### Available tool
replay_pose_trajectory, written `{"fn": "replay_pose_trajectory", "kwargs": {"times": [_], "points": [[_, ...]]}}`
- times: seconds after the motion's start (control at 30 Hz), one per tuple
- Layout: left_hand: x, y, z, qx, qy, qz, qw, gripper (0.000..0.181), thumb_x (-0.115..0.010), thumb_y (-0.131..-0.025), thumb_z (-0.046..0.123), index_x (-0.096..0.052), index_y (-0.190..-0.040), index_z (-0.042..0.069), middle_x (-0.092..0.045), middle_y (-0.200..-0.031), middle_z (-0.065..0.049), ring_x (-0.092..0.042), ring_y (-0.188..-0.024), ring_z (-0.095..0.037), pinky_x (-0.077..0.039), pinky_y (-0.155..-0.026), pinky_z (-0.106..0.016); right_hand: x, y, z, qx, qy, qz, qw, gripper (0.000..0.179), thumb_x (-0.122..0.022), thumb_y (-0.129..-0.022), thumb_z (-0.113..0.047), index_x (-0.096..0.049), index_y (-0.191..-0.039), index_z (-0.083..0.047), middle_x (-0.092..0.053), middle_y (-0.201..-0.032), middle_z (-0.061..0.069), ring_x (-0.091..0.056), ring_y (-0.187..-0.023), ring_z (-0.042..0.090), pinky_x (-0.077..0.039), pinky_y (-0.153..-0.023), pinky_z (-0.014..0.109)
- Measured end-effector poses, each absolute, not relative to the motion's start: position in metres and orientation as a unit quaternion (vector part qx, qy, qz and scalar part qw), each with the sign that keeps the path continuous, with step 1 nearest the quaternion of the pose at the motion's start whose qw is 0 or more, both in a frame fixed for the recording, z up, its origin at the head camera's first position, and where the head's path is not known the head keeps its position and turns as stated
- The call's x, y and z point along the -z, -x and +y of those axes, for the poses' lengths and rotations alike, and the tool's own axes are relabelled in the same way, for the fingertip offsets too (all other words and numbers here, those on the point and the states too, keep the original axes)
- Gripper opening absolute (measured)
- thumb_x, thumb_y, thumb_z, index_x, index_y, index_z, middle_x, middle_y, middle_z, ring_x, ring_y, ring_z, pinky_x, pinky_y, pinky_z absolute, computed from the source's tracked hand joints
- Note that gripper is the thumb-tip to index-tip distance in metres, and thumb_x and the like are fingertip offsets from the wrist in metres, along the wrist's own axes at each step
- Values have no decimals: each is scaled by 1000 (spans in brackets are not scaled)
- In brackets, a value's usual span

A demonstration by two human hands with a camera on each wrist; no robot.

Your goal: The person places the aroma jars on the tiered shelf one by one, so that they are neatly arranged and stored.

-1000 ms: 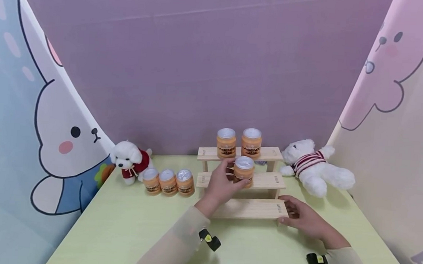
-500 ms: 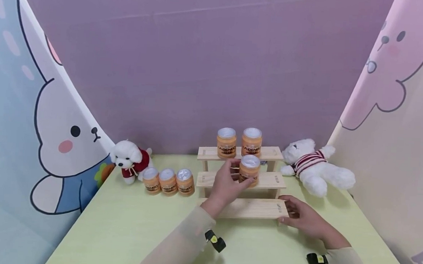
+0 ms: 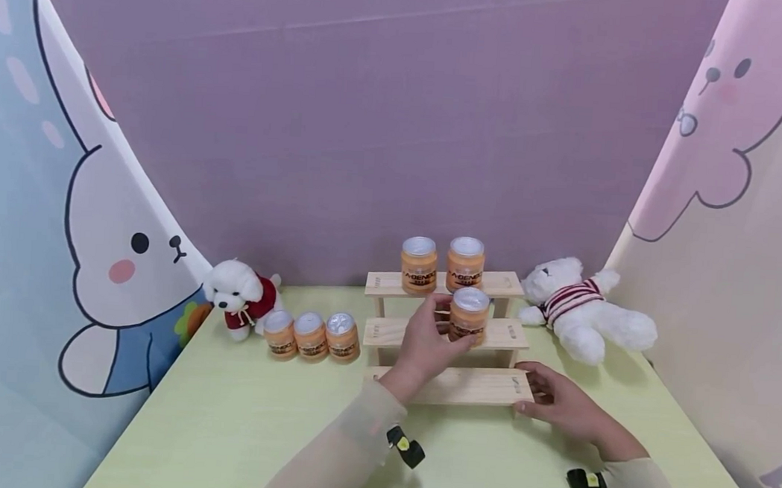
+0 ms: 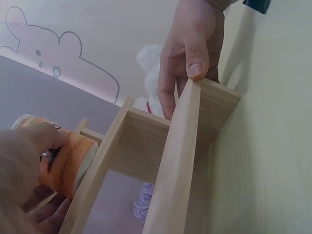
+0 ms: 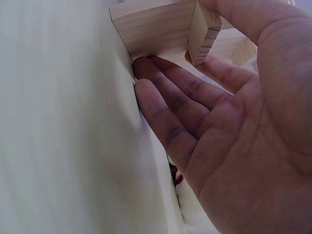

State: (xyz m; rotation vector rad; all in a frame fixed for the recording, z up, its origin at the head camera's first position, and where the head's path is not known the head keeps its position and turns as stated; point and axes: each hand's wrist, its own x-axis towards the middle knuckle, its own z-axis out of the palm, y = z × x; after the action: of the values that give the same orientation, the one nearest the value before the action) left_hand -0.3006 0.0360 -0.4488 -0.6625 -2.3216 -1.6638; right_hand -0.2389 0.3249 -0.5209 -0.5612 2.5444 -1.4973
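Clock: read in the head view, with the held jar at the centre.
Held jar: the orange jar [image 3: 469,317] with a silvery top is upright or nearly so at the middle tier of the three-tier wooden stand [image 3: 466,387]; whether its base touches the board cannot be told.
Left hand: the left hand [image 3: 426,351], at 8 o'clock, is curled round this jar, thumb across its lower front.
Right hand: the right hand [image 3: 564,405], at 4 o'clock, pinches the bottom tier's end, thumb above and index finger below; the other fingers extend beneath the board.
Top-tier jars: one matching jar [image 3: 419,267] stands at 10 o'clock, another [image 3: 465,265] at 12.
Table jars: three more [image 3: 311,338] stand in a row at 9 o'clock on the pale green table [image 3: 252,422].
Plush toys: a white dog [image 3: 243,298] in red sits at 9 o'clock, a white bear [image 3: 585,312] in stripes lies at 3.
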Motion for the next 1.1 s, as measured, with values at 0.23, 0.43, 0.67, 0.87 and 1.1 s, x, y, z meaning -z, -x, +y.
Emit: {"fn": "replay_pose_trajectory", "kwargs": {"times": [0.23,0.43,0.67,0.87,1.1], "points": [[449,300,42,566,219,-787,112,69,-94,-80,19,-53,-135,17,-62,-122,5,-65,-107,-15,-58,-90,-25,520,238,325,499,188,843,69,70,-81,-94,-23,-46,-150,-1,-69,-123,12,-65,-113,32,-57,-91,28],[452,302,43,563,218,-788,119,69,-94,-80,20,-52,-135,16,-61,-121,7,-65,-104,-9,-58,-89,-24,521,239,325,495,186,846,67,71,-81,-94,-24,-46,-150,-1,-69,-123,12,-65,-113,30,-57,-91,28],[451,302,43,555,218,-793,121,69,-94,-81,21,-52,-135,15,-61,-120,6,-65,-105,-9,-58,-89,-23,525,240,326,487,183,852,63,70,-81,-94,-27,-47,-150,-2,-69,-120,9,-67,-110,22,-57,-90,27],[450,301,43,553,213,-797,115,69,-94,-81,22,-53,-135,16,-61,-121,7,-64,-106,-8,-58,-89,-24,525,239,325,489,189,849,60,70,-81,-94,-27,-47,-149,-2,-70,-120,10,-67,-109,21,-57,-90,27],[450,300,40,546,208,-804,111,71,-95,-79,28,-53,-136,18,-62,-123,7,-63,-110,-11,-59,-96,-38,525,239,326,490,192,848,59,69,-81,-94,-26,-47,-149,-2,-70,-120,9,-67,-109,20,-57,-90,27]]}}
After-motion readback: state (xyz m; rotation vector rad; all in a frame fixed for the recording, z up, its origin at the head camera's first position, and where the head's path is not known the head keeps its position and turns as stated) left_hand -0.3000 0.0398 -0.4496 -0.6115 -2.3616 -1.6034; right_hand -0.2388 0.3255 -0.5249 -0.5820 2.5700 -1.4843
